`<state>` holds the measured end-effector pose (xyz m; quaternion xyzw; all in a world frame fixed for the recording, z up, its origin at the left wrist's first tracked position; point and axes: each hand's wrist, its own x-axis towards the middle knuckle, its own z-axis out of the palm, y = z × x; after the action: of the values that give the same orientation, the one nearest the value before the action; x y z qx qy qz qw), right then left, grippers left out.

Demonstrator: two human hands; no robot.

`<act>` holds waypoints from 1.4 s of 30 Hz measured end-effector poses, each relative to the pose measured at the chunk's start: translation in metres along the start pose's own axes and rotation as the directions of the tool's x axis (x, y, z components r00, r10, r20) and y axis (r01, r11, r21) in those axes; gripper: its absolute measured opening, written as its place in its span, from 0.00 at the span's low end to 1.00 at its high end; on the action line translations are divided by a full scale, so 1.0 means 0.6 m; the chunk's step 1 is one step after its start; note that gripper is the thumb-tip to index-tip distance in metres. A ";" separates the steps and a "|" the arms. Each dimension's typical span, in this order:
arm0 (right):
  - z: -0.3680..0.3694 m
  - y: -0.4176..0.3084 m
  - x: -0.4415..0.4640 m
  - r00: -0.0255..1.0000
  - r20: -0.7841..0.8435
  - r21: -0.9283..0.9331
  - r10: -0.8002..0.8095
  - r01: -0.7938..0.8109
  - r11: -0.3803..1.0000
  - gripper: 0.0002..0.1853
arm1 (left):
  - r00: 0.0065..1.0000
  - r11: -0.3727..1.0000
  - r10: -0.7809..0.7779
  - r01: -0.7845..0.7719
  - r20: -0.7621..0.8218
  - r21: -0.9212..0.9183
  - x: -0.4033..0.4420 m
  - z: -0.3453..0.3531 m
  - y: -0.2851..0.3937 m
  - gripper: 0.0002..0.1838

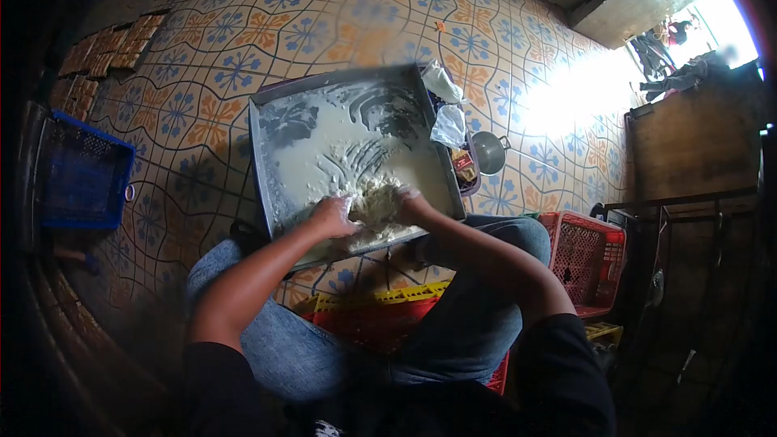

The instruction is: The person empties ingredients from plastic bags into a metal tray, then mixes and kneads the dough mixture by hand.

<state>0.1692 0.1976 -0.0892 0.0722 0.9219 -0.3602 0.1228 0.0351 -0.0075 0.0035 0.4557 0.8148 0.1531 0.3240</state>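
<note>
A large square metal tray (256, 139) lies between my knees, its bottom spread with pale, wet batter (324, 142). Lumpy dough (376, 198) is heaped near the tray's front edge. My left hand (333, 216) is at the left side of this heap, coated with dough, its fingers partly sunk in it. On the heap's right side is my right hand (411, 204), also smeared with dough; its fingertips are hidden in the mass. Finger-like streaks run through the batter just beyond both hands.
White plastic bags (448, 125) and a small red packet (464, 163) lie by the tray's right edge, beside a metal pot (489, 153). A blue crate (87, 174) stands left, a red crate (587, 263) right. A yellow-rimmed red crate (380, 298) is beneath me.
</note>
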 end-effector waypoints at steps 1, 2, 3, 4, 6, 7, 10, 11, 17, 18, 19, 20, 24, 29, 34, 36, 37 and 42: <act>0.044 0.021 0.000 0.994 -0.054 0.391 0.099 -0.070 0.918 0.26 | 1.000 1.000 -0.008 0.008 0.020 0.004 0.000 0.005 0.002 0.37; 0.087 0.042 0.001 0.975 -0.108 0.725 0.196 -0.058 0.686 0.22 | 0.999 1.000 -0.015 0.015 0.041 0.008 0.002 0.013 0.002 0.38; 0.085 0.022 -0.008 0.930 0.051 0.905 0.365 -0.197 0.376 0.19 | 0.998 1.000 -0.022 0.021 0.061 0.012 0.002 0.020 0.004 0.38; 0.075 0.004 -0.014 0.852 0.251 0.958 0.459 -0.286 0.007 0.16 | 0.997 0.999 -0.037 0.036 0.061 0.016 -0.006 0.015 0.013 0.34; 0.021 -0.026 -0.017 0.913 0.118 0.743 0.390 -0.341 0.576 0.20 | 0.995 0.988 -0.079 0.085 0.057 -0.132 0.001 0.024 0.006 0.30; 0.012 -0.026 -0.016 0.942 0.079 0.523 0.325 -0.316 0.792 0.22 | 0.993 0.972 -0.103 0.113 0.057 -0.207 0.001 0.025 0.003 0.28; 0.096 0.061 0.069 0.941 -0.182 0.865 0.285 0.015 0.502 0.19 | 0.994 0.956 -0.104 0.107 0.026 -0.272 0.009 0.016 -0.011 0.25; 0.004 -0.026 0.040 0.951 -0.291 0.623 0.103 0.107 0.775 0.17 | 0.997 0.960 -0.070 0.061 -0.024 -0.274 0.014 0.015 -0.018 0.25; -0.132 -0.159 0.009 0.872 -0.237 0.055 -0.428 0.452 0.890 0.14 | 1.000 0.989 0.009 -0.010 -0.010 -0.150 0.000 -0.087 -0.006 0.25; -0.123 -0.154 -0.003 0.886 -0.132 -0.014 -0.445 0.448 0.894 0.14 | 0.976 0.987 -0.109 0.129 0.189 -0.098 -0.017 -0.136 0.022 0.26; -0.122 -0.162 -0.017 0.892 -0.024 -0.082 -0.451 0.448 0.890 0.14 | 0.986 0.995 -0.073 0.083 0.150 -0.063 -0.015 -0.127 0.004 0.26; -0.123 -0.170 -0.028 0.924 0.091 0.134 -0.371 0.357 0.924 0.16 | 0.993 0.999 -0.035 0.039 0.112 -0.029 -0.012 -0.110 -0.028 0.26; -0.117 -0.153 -0.043 0.908 0.130 -0.048 -0.398 0.407 0.912 0.21 | 0.999 0.998 -0.022 0.018 0.050 0.063 -0.015 -0.118 -0.019 0.28; -0.140 -0.121 -0.009 0.958 -0.159 -0.168 -0.238 0.211 0.963 0.24 | 0.996 0.993 0.033 -0.042 -0.080 -0.106 -0.002 -0.075 -0.013 0.30; 0.079 0.030 0.050 0.951 -0.177 0.383 -0.253 0.304 0.872 0.29 | 0.998 0.999 -0.035 0.037 -0.060 0.026 -0.009 -0.004 -0.002 0.27; 0.097 0.014 0.032 0.976 -0.160 0.654 -0.148 0.217 0.725 0.28 | 0.993 0.998 -0.035 0.042 -0.116 0.054 -0.015 0.024 -0.004 0.24; 0.126 0.028 0.026 0.984 -0.150 0.765 -0.094 0.176 0.619 0.27 | 0.995 0.999 -0.044 0.046 -0.084 0.018 -0.018 0.019 0.004 0.24; 0.107 0.048 0.037 0.979 -0.172 0.468 -0.105 0.175 0.866 0.21 | 0.997 0.989 -0.022 0.010 -0.075 -0.147 -0.026 0.008 0.019 0.23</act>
<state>0.1657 0.1758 -0.1596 0.0586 0.8126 -0.5798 0.0091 0.0517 -0.0145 0.0121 0.4180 0.8169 0.2271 0.3261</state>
